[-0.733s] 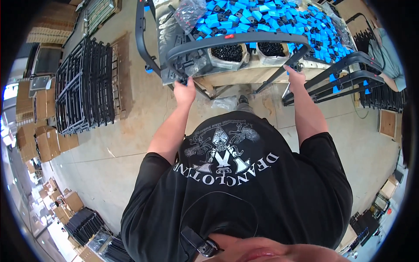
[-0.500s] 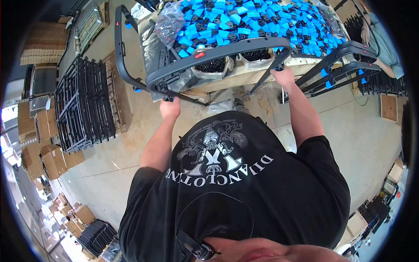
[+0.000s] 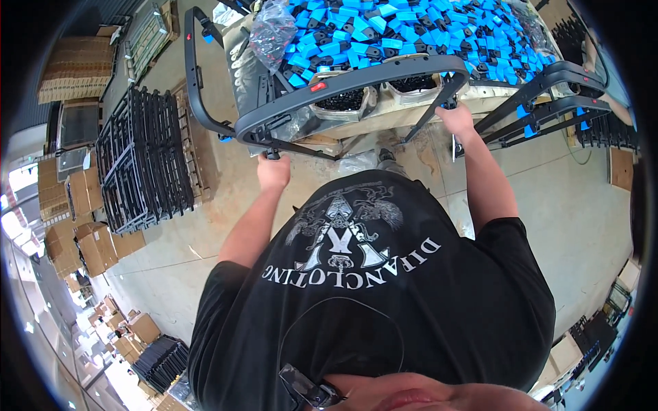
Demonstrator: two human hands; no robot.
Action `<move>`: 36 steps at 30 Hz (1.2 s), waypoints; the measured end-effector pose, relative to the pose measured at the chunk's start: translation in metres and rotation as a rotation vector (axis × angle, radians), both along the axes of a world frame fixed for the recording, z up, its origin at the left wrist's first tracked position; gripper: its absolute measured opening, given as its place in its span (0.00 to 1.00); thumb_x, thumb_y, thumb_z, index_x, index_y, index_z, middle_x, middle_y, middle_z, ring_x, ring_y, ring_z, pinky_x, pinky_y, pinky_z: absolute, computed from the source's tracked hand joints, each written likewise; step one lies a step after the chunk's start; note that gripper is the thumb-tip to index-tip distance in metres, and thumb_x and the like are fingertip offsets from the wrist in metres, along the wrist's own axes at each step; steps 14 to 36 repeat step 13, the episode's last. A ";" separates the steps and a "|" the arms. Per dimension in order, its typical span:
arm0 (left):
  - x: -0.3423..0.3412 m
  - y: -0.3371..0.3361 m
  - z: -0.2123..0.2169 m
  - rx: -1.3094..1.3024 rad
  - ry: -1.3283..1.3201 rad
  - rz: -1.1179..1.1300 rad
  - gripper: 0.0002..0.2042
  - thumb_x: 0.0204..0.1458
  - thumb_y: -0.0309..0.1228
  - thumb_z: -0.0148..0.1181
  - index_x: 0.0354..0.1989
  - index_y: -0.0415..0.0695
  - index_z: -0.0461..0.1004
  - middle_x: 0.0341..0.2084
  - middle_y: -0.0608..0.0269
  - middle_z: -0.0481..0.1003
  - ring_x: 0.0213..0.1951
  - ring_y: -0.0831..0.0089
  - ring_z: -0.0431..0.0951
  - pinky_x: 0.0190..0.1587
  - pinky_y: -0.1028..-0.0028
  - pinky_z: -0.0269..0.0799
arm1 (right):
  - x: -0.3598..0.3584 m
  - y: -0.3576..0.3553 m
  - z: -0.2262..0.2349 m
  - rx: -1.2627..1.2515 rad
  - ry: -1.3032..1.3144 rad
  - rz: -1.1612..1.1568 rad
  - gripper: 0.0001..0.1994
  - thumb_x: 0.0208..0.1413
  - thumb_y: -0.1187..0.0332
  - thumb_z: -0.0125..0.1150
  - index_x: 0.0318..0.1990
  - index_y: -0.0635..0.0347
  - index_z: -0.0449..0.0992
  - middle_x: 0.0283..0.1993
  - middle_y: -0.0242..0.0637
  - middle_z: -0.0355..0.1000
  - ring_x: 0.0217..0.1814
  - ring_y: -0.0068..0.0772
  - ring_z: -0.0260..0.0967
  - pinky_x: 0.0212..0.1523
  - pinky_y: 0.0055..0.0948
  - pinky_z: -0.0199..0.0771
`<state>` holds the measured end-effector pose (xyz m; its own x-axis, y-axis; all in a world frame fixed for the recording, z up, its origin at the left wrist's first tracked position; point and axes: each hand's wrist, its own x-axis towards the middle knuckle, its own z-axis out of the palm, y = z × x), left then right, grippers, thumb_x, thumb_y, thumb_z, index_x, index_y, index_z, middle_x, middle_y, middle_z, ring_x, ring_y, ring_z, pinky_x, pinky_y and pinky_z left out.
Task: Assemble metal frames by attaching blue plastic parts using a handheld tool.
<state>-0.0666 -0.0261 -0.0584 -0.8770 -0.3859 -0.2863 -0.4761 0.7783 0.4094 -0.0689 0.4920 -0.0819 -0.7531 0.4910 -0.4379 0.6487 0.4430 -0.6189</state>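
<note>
In front of me stands a U-shaped black tube frame (image 3: 370,77) with a small red sticker, its curved bar crossing the edge of a wooden workbench (image 3: 391,113). Closed fingers of my left hand (image 3: 275,171) grip a small black part (image 3: 273,155) under the frame's left corner. My right hand (image 3: 455,119) is closed around another small black part (image 3: 449,104) just below the right corner. A thin silvery piece (image 3: 453,146) shows under the right hand; whether it is held cannot be made out. The fingers partly hide both black parts.
Blue-and-black plastic pieces (image 3: 391,42) heap the bench, behind two boxes of small black parts (image 3: 343,101). More black frames (image 3: 548,82) lean at the right, near another person's arm (image 3: 620,109). Stacked black frames (image 3: 147,157) stand on a pallet at left, beside cardboard boxes (image 3: 96,246).
The view has shifted slightly, so the bench and frames appear a little to the right. Both hands keep their grip at the frame's corners.
</note>
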 end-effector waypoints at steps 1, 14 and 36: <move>0.005 0.009 -0.007 0.003 0.000 0.003 0.31 0.49 0.42 0.64 0.57 0.35 0.67 0.42 0.40 0.79 0.47 0.51 0.81 0.52 0.61 0.74 | 0.001 0.002 -0.012 0.049 0.036 0.004 0.25 0.43 0.55 0.70 0.42 0.69 0.79 0.36 0.52 0.79 0.42 0.46 0.79 0.46 0.40 0.76; -0.003 -0.036 -0.072 0.484 0.354 -0.248 0.45 0.39 0.48 0.78 0.61 0.30 0.64 0.56 0.46 0.72 0.56 0.56 0.73 0.62 0.64 0.66 | 0.037 -0.024 0.004 -0.169 0.196 -0.204 0.30 0.42 0.51 0.78 0.52 0.55 0.78 0.47 0.37 0.78 0.49 0.29 0.73 0.55 0.29 0.69; -0.003 -0.036 -0.072 0.484 0.354 -0.248 0.45 0.39 0.48 0.78 0.61 0.30 0.64 0.56 0.46 0.72 0.56 0.56 0.73 0.62 0.64 0.66 | 0.037 -0.024 0.004 -0.169 0.196 -0.204 0.30 0.42 0.51 0.78 0.52 0.55 0.78 0.47 0.37 0.78 0.49 0.29 0.73 0.55 0.29 0.69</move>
